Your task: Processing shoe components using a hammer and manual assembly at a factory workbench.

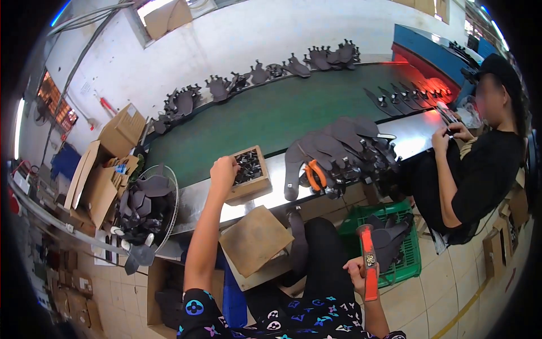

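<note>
My left hand [224, 171], fingers closed, is at the left edge of a wooden box [255, 186] full of small black parts [247, 165]; what its fingers hold is hidden. Low on the right, my right hand [355, 273] is closed beside a long orange-red tool [368, 243] with a dark, spotted middle, and appears to grip it. The tool's exact kind is unclear. A dark sole-shaped piece [298, 240] stands by my knee, next to a board-topped stand [256, 240]. Orange-handled pliers [314, 174] lie at a heap of dark sole-shaped pieces [333, 138].
A green conveyor belt [243, 124] runs ahead, with dark pieces along its far edge. A basket [174, 209] of dark pieces and cardboard boxes [121, 133] stand left. Right are a green crate [415, 257] and a seated co-worker [480, 164], near a red-lit blue machine [420, 48].
</note>
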{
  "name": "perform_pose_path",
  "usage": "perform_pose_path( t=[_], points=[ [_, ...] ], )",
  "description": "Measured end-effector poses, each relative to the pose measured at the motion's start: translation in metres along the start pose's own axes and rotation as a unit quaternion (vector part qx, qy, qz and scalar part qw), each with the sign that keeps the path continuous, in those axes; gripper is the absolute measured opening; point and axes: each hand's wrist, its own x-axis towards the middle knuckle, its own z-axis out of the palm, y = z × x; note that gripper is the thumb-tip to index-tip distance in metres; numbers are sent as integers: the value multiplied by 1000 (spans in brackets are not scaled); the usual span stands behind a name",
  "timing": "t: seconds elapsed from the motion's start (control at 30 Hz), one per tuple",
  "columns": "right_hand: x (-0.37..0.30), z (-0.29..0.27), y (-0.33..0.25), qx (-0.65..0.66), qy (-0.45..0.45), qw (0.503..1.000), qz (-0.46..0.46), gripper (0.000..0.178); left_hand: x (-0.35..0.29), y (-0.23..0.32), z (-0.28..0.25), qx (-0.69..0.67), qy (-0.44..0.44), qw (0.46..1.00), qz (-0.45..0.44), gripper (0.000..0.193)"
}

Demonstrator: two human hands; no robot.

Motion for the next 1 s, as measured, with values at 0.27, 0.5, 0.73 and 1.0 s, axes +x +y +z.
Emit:
perform_pose_path(
  t=[0.27,0.5,0.73,1.0],
  points=[
    [51,45,23,223,-106,961,127,33,-125,126,-117,-504,-29,858,-90,9],
    [55,46,-87,189,-188,963,-24,41,-206,172,-190,-390,100,906,131,16],
    [35,38,-125,258,-231,935,-73,36,-219,173,-201,-137,252,832,476,26],
    [17,21,-128,215,-223,950,-21,24,-219,170,-191,-120,214,806,539,23]
  ],
)
